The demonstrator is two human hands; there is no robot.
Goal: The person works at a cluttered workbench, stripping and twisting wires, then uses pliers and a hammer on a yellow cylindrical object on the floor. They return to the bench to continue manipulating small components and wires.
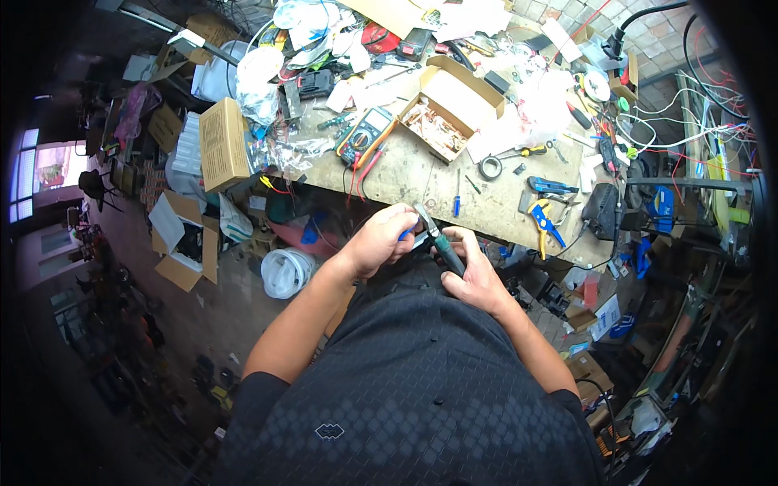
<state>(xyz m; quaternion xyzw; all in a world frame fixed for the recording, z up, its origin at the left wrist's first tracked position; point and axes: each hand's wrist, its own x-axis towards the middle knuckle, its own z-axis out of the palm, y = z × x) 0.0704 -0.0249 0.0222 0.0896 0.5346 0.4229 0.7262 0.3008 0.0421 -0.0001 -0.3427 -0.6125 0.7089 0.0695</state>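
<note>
My right hand is wrapped round the dark green handles of a pair of pliers, whose metal jaws point up and to the left. Close by the jaws, my left hand is closed in a pinch. Something small and blue shows between its fingers; its kind is too small to make out. Both hands are in front of my body at the near edge of the workbench. Whether the jaws touch the blue thing is hidden by my left fingers.
On the bench lie a multimeter, an open cardboard box of copper-coloured parts, a roll of black tape, a blue screwdriver and yellow-blue wire strippers. A closed carton stands left. Loose wires hang at right.
</note>
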